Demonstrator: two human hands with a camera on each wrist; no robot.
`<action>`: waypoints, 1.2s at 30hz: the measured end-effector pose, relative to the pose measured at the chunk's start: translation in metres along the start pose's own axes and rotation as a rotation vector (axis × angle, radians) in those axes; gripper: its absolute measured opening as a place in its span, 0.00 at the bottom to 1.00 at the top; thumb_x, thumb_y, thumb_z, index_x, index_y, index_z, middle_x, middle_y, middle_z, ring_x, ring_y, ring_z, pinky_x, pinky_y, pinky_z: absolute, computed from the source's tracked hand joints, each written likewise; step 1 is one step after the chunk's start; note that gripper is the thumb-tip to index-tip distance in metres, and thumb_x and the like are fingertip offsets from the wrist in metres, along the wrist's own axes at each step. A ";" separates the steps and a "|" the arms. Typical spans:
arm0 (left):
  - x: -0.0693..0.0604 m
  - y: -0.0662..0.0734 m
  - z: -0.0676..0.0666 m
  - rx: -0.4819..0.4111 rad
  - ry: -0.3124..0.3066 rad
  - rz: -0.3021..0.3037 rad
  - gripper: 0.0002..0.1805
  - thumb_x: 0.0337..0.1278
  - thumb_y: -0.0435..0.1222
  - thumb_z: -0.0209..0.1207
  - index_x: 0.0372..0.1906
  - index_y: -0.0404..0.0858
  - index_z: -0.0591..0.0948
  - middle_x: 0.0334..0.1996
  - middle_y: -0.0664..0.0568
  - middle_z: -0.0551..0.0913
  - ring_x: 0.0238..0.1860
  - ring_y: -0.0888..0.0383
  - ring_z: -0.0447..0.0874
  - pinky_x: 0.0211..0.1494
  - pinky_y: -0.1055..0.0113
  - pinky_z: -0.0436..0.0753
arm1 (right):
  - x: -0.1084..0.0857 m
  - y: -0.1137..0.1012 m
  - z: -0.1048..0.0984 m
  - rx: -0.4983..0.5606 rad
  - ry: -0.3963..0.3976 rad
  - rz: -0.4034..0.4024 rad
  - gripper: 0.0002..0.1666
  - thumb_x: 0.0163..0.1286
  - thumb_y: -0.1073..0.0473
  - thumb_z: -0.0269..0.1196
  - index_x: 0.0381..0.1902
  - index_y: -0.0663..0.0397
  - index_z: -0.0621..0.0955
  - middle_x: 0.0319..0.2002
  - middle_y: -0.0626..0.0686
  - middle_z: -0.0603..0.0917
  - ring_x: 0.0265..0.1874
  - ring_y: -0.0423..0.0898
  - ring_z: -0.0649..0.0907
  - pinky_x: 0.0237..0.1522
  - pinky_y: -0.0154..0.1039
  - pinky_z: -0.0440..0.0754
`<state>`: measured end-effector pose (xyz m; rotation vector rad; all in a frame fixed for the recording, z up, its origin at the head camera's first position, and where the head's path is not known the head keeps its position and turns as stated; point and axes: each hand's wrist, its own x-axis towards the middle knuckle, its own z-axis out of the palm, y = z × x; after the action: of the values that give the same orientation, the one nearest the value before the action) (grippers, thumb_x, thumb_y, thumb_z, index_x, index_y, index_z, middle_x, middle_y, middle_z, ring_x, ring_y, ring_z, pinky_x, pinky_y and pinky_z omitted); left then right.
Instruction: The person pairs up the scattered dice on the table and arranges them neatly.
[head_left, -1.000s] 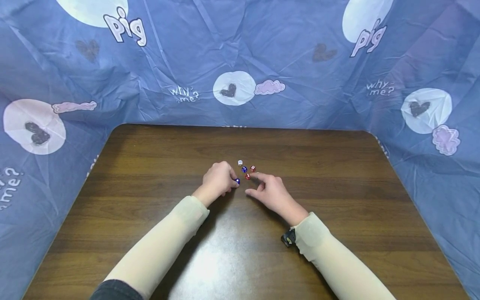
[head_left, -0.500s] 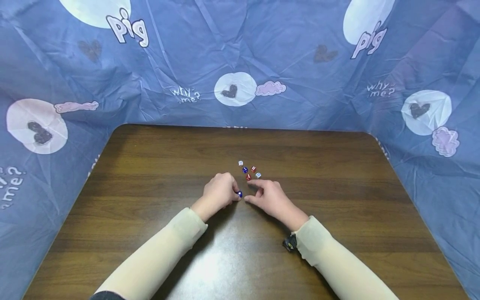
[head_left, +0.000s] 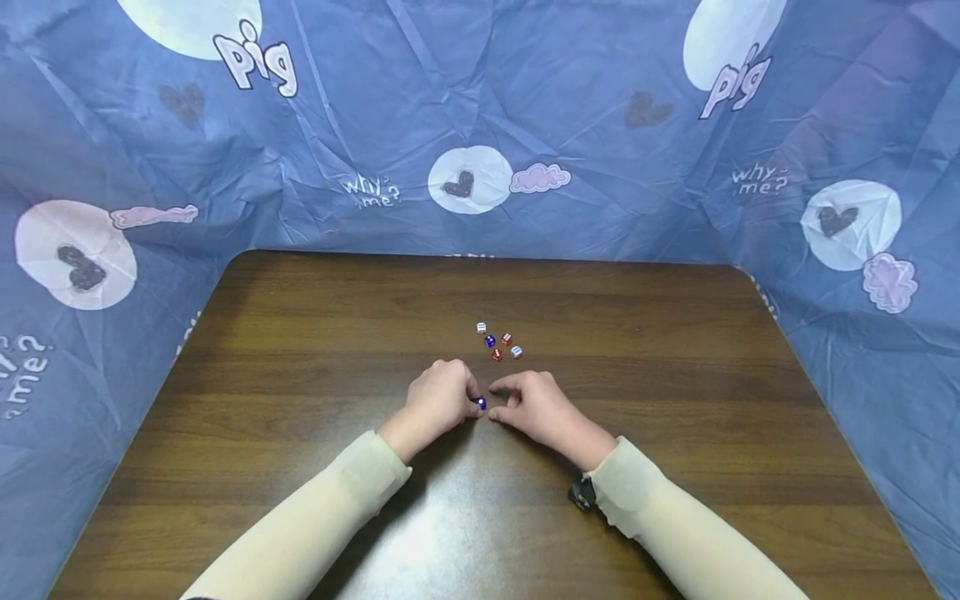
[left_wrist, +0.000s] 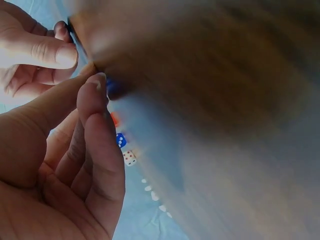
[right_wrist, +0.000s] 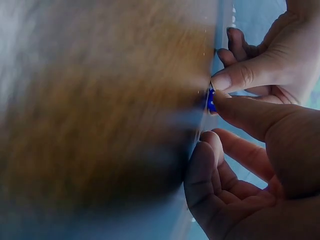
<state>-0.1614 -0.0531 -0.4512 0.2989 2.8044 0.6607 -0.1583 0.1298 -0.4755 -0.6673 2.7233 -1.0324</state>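
Note:
My left hand (head_left: 441,398) pinches a small blue die (head_left: 481,403) between thumb and fingers, low over the table. Facing it from the right, my right hand (head_left: 538,410) has its thumb and index finger apart, with nothing between them. In the right wrist view the die (right_wrist: 211,101) shows beside the right thumb; whether they touch I cannot tell. Farther back lie a white die (head_left: 482,327), another blue die (head_left: 490,341), two red dice (head_left: 507,339) and a white-and-blue die (head_left: 517,352).
The brown wooden table (head_left: 637,333) extends to both sides of the hands. Behind and beside it hangs a blue printed cloth (head_left: 615,125). A black strapped device (head_left: 582,493) sits at the right wrist.
Both hands have drawn back toward the person, the left carrying the blue die. The right hand has moved off the red die, and the white-and-blue die has come into sight.

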 end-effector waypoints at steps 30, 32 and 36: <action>-0.001 -0.004 0.000 0.046 0.033 0.023 0.10 0.41 0.43 0.81 0.20 0.54 0.87 0.25 0.58 0.84 0.29 0.55 0.83 0.25 0.53 0.80 | 0.008 -0.007 0.009 -0.075 0.038 -0.093 0.05 0.60 0.61 0.77 0.34 0.54 0.91 0.16 0.38 0.78 0.17 0.31 0.73 0.22 0.31 0.73; -0.001 -0.004 0.000 0.045 0.032 0.023 0.12 0.41 0.42 0.81 0.19 0.54 0.86 0.23 0.58 0.83 0.28 0.55 0.82 0.24 0.54 0.80 | 0.008 -0.007 0.010 -0.080 0.043 -0.105 0.05 0.59 0.61 0.77 0.33 0.54 0.91 0.16 0.38 0.78 0.17 0.31 0.73 0.22 0.31 0.73; -0.002 -0.005 0.001 0.035 0.025 0.021 0.12 0.42 0.41 0.80 0.18 0.53 0.86 0.20 0.59 0.80 0.27 0.56 0.81 0.24 0.56 0.79 | 0.008 -0.009 0.010 -0.078 0.045 -0.110 0.05 0.59 0.62 0.77 0.33 0.54 0.91 0.17 0.39 0.79 0.17 0.31 0.74 0.22 0.30 0.74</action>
<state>-0.1604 -0.0576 -0.4541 0.3292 2.8426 0.6248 -0.1591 0.1146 -0.4771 -0.8245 2.8061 -0.9795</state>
